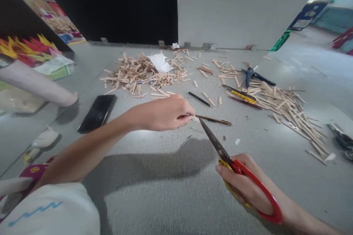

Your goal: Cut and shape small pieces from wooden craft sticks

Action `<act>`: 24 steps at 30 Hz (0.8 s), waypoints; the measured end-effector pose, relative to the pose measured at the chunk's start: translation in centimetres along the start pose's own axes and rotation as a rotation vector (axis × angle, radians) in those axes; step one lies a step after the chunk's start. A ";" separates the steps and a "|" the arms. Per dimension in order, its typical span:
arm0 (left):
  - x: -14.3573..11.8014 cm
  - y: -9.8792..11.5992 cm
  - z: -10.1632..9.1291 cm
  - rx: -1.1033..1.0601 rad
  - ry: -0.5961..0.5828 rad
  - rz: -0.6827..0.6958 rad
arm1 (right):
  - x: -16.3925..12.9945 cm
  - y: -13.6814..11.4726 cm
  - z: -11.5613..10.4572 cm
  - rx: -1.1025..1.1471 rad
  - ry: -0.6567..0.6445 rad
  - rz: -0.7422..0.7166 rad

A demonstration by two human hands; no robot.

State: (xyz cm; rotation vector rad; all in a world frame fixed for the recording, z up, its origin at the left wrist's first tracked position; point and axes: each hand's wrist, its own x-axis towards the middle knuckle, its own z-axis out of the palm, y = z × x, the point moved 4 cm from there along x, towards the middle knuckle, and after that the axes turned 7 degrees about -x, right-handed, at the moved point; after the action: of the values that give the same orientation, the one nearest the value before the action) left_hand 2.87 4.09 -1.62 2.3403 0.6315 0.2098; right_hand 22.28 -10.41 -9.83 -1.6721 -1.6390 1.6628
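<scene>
Above the grey floor (171,191), the left hand (162,114) pinches a thin wooden stick (213,119) at its near end, while the right hand (245,187) is closed through the red handles of scissors (220,150), blades meeting the stick. Farther off lie a stick pile (138,75) and a black phone (97,113).

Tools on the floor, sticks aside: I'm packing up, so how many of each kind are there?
Scissors, in the right hand, blades at a stick pinched by the left hand: 1
Glue gun: 1
Yellow cutter: 1
Black pen: 1
Phone: 1
Total: 5
The wood sticks in the piles are too many to count.
</scene>
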 end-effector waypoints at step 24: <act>-1.7 2.9 -1.2 -0.294 0.299 -0.134 | 0.3 -0.5 -0.2 -0.072 0.195 -0.182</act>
State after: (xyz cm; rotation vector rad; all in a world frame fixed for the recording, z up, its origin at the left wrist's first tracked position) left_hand 2.10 2.06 1.25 1.9918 0.8380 0.5594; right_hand 22.05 -9.91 -9.51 -1.6068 -1.7148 1.3278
